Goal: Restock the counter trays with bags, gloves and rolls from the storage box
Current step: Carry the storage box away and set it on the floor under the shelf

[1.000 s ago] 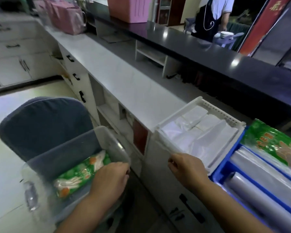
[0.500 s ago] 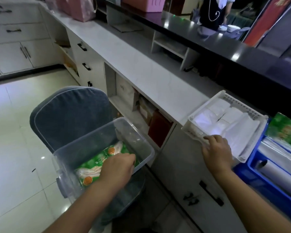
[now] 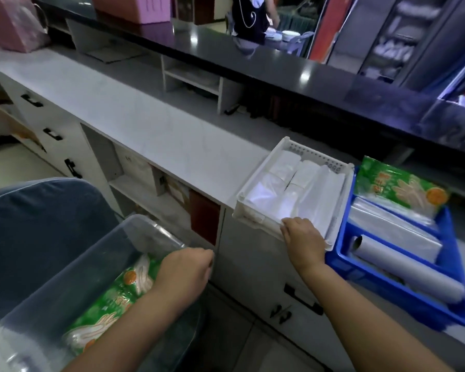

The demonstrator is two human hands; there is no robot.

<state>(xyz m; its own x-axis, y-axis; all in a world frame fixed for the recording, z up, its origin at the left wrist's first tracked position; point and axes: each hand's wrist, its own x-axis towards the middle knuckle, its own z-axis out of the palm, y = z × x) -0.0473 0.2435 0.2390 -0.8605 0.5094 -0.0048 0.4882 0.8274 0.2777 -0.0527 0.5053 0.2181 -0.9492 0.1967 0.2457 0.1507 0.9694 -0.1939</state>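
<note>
A clear plastic storage box (image 3: 65,267) sits on a blue-grey chair (image 3: 38,224) at lower left. A green pack of gloves (image 3: 113,299) lies in it. My left hand (image 3: 184,267) is curled shut at the box's right rim, above the pack. On the white counter (image 3: 151,135), a white tray (image 3: 262,170) of folded clear bags (image 3: 287,194) overhangs the front edge. My right hand (image 3: 304,237) grips its front rim. To its right, a blue tray (image 3: 373,288) holds plastic rolls (image 3: 403,267) and another green glove pack (image 3: 397,186).
White cabinets with black handles (image 3: 304,299) and open shelves (image 3: 145,189) run under the counter. A raised dark counter (image 3: 279,68) lies behind, with a pink bin (image 3: 134,9) on it. A person (image 3: 250,20) stands beyond it. Pink bags (image 3: 8,25) sit far left.
The view has swung left, then back right and closer. My left hand stays at the box rim. My right hand stays on the white tray's front edge.
</note>
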